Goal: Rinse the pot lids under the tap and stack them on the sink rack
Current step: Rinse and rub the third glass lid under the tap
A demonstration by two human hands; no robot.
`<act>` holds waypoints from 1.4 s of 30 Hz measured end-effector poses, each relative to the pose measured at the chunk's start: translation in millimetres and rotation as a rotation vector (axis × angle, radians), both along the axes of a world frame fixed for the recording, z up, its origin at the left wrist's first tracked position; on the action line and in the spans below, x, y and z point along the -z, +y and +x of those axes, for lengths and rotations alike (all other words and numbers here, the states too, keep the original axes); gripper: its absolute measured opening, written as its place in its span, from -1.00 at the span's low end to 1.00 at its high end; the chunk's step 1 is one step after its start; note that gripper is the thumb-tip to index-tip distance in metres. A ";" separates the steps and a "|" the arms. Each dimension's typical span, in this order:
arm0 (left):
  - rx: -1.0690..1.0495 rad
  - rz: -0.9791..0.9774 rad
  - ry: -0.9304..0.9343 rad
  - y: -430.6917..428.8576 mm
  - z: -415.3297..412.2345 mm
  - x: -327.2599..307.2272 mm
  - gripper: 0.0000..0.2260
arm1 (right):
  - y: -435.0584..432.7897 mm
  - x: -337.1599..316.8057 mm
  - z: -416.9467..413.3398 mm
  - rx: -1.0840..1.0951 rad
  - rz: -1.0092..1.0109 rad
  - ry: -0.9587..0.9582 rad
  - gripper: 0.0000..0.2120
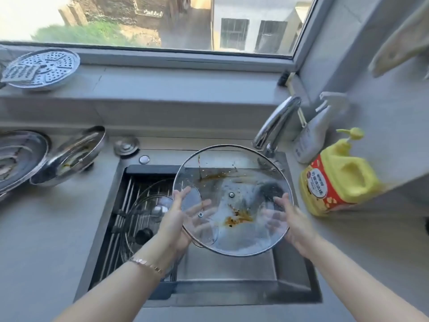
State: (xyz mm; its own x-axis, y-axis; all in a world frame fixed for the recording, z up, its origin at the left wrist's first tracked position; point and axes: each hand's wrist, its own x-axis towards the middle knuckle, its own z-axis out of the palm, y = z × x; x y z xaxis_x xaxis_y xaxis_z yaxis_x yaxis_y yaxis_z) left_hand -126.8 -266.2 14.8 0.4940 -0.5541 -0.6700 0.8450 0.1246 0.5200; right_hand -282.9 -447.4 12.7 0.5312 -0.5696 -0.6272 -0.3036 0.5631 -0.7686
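Observation:
I hold a large glass pot lid (234, 182) with a metal rim over the sink, tilted toward me, its underside smeared with orange-brown food. My left hand (178, 219) grips its left edge and my right hand (294, 226) its right edge. A smaller glass lid seems to lie behind the big one by my left hand. The chrome tap (276, 122) stands at the sink's back right; no water shows. On the sink rack (120, 205) in the left half of the sink lie glass lids (144, 214), one with a black knob.
Left of the sink on the counter are a metal lid (72, 156) leaning on a steel pan (16, 159), and a small round metal cap (126, 146). A perforated steamer plate (41, 68) sits on the windowsill. A yellow detergent jug (336, 177) and spray bottle (313, 133) stand right.

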 end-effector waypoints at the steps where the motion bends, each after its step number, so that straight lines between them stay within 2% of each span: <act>1: -0.001 0.019 -0.033 -7.7 -2.8 0.9 -0.55 | -13.3 5.5 -3.3 -0.043 -0.136 0.132 -0.67; 3: 0.010 0.050 -0.123 -20.3 -3.9 0.8 -0.56 | -41.9 17.1 -3.9 -0.067 -0.441 0.327 -0.71; 5: 0.024 0.068 -0.204 -29.0 0.0 -0.5 -0.58 | -65.4 18.6 5.2 -0.164 -0.673 0.395 -0.70; 8: 0.043 0.126 -0.266 -35.4 10.7 1.4 -0.59 | -92.7 21.8 33.3 -0.442 -0.967 0.450 -0.57; 10: 0.050 0.162 -0.291 -37.7 15.4 2.9 -0.61 | -106.0 28.7 54.4 -0.617 -1.079 0.488 -0.43; 12: 0.044 0.176 -0.292 -38.0 18.5 4.5 -0.62 | -112.7 35.5 70.9 -0.757 -1.116 0.515 -0.38; 15: 0.025 0.179 -0.295 -33.6 24.5 5.5 -0.64 | -124.0 46.5 83.8 -0.887 -1.202 0.549 -0.58; 18: 0.010 0.201 -0.293 -23.2 29.9 5.8 -0.64 | -125.8 48.5 85.5 -1.066 -1.265 0.720 -0.73; 20: 0.014 0.215 -0.294 -16.9 31.9 6.1 -0.64 | -123.4 47.8 83.4 -1.081 -1.335 0.757 -0.80; 23: 0.017 0.224 -0.292 -12.2 31.9 4.4 -0.66 | -120.3 47.0 78.5 -1.068 -1.418 0.749 -0.77; 34: 0.040 0.237 -0.302 -13.5 26.4 -1.7 -0.66 | -126.0 55.0 64.9 -1.041 -1.475 0.649 -0.77; 42: 0.030 0.262 -0.295 -11.1 22.9 -3.2 -0.68 | -127.0 56.8 60.7 -1.068 -1.528 0.651 -0.72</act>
